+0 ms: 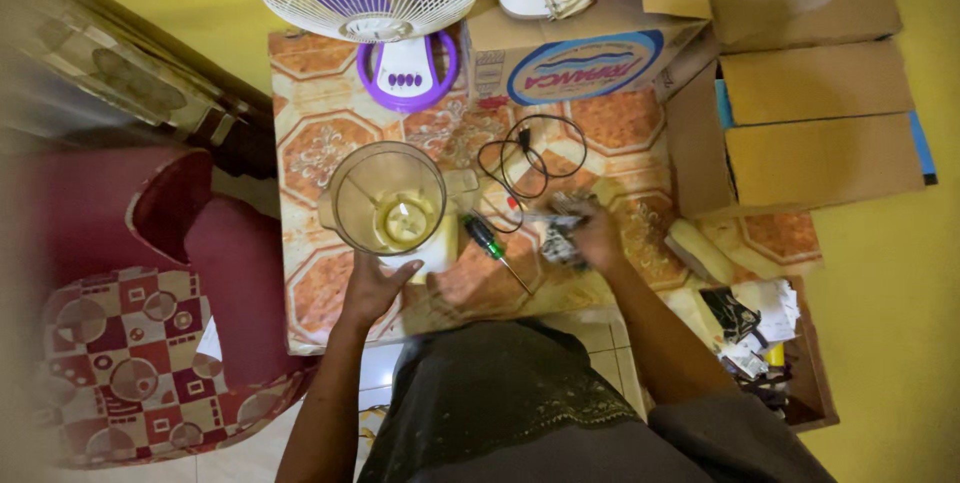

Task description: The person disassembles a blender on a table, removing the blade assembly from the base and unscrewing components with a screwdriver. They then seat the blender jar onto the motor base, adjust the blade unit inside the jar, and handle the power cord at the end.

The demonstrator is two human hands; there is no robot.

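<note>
A clear blender jar stands upright on a cream base on the patterned table. My left hand rests flat on the table against the near side of that base, fingers spread. My right hand reaches to the right and is blurred; it closes around a small grey metal part. Between the hands lies a green-handled screwdriver, tip pointing toward me. A black power cord coils just beyond it.
A white and purple desk fan stands at the table's far edge beside a cardboard box with a white appliance on top. Flattened cartons lie right. A red chair sits left. Scraps fill a low box.
</note>
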